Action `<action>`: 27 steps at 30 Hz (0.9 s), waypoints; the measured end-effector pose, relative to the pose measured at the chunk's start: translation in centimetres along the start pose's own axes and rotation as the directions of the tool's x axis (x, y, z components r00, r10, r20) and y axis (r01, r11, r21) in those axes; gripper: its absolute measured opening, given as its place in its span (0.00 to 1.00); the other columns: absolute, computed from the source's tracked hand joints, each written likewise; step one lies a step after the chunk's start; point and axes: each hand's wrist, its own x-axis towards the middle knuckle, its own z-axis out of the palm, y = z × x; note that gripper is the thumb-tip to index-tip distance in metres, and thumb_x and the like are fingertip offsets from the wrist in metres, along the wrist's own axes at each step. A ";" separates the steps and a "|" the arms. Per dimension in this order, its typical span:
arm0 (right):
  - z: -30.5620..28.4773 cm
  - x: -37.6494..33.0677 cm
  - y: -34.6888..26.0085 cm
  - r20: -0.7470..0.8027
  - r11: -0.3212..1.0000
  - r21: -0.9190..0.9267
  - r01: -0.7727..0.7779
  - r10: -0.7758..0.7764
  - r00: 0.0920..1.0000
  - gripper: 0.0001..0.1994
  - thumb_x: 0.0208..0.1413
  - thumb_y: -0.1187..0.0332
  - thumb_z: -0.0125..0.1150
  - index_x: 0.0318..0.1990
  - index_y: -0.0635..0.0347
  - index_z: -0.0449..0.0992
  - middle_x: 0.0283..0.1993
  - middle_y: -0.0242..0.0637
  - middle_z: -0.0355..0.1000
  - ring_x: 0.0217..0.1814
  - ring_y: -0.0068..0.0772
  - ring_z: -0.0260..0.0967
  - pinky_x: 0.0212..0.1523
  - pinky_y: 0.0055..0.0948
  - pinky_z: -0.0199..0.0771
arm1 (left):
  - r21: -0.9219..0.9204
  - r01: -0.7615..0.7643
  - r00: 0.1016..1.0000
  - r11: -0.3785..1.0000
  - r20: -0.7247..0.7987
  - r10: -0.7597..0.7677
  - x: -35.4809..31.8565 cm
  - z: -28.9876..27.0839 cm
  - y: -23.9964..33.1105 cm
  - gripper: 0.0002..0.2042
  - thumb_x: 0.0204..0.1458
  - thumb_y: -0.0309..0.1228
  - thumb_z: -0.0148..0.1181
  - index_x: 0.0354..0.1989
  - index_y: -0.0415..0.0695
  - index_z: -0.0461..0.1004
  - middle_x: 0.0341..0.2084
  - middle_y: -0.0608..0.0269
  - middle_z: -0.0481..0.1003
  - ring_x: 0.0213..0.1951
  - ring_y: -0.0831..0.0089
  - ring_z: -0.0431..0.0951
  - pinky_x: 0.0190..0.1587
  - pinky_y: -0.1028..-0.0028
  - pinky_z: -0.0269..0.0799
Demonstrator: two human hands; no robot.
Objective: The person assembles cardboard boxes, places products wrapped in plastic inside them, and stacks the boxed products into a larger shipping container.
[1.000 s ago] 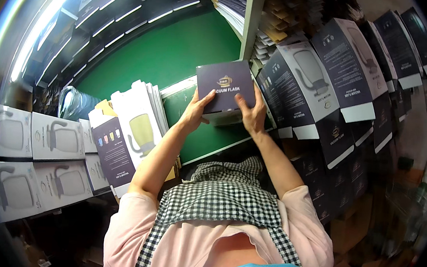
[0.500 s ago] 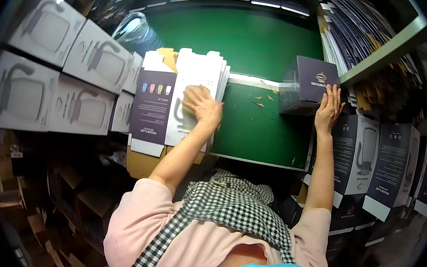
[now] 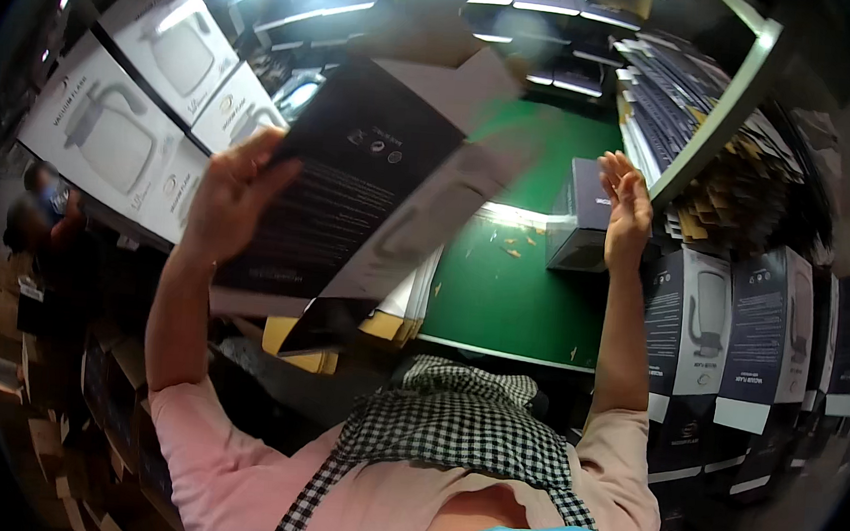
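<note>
My left hand [image 3: 222, 200] grips the left edge of a carton [image 3: 346, 189], thumb on one face. The carton is tilted up above the left of the table, dark purple on one panel and white with a jug picture on the other. Its right side is smeared by motion. My right hand [image 3: 629, 214] is raised with fingers stretched, beside the right end of a dark made-up box [image 3: 569, 232] on the green table [image 3: 502, 307]. Whether it touches that box I cannot tell. Under the held carton, a stack of flat cartons [image 3: 404, 304] shows in part.
White jug boxes [image 3: 106, 136] are stacked at the left. A rack of flat cardboard sheets [image 3: 697, 102] with a pale metal rail [image 3: 722, 109] stands at the right. Below it are several upright dark cartons [image 3: 764, 332]. Another person [image 3: 50, 206] is at the far left.
My left hand has lifted a carton off the stack, up and to the left. My right hand has come off the dark box's front, staying near its right end. The view has shifted somewhat.
</note>
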 end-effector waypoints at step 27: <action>3.5 9.8 -15.0 -0.120 0.981 -0.113 0.157 -0.171 0.978 0.14 0.62 0.72 0.45 0.49 0.70 0.73 0.40 0.45 0.78 0.46 0.33 0.75 0.55 0.29 0.70 | -0.065 -0.437 0.899 0.897 -0.055 0.434 -2.3 16.2 7.5 0.33 0.52 0.19 0.52 0.70 0.35 0.52 0.56 0.42 0.70 0.52 0.54 0.73 0.52 0.65 0.70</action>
